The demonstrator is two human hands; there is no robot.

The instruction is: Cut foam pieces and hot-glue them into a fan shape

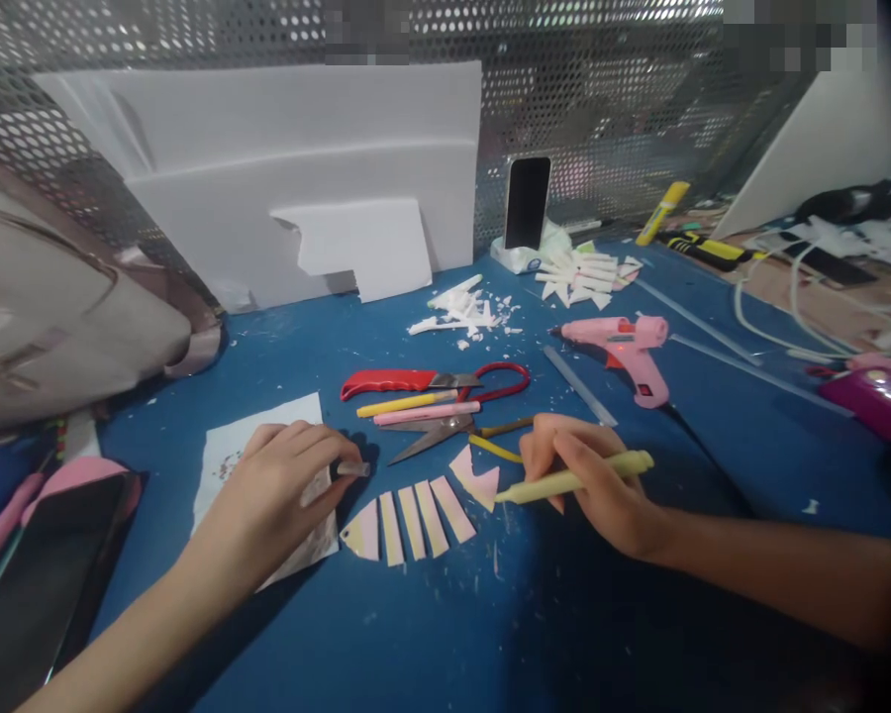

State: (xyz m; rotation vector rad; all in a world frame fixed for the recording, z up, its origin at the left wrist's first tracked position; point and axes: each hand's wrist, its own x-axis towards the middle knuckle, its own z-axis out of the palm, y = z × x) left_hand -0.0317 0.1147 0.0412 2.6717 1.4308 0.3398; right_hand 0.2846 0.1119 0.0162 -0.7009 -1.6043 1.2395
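My right hand (594, 485) is closed round a pale yellow pen-like tool (571, 480), whose tip touches a pink foam piece (477, 478) on the blue table (445, 614). My left hand (278, 495) rests on a sheet of paper (256, 436) and pinches a small pale piece (354, 467) between thumb and fingers. A fan of several pink-and-cream foam strips (408, 520) lies between the two hands. Just beyond them lie a pair of scissors (445, 431), a pink pen (427, 413), a yellow pen (407, 403) and a red-handled cutter (397, 381).
A pink glue gun (628, 347) stands right of centre with clear glue sticks (579, 386) nearby. White foam scraps (464, 312), white foam boards (289, 178), a propped phone (527, 203), a bag (59, 307) at left, another phone (51, 584) at the lower left and cables (794, 297) at right surround the area.
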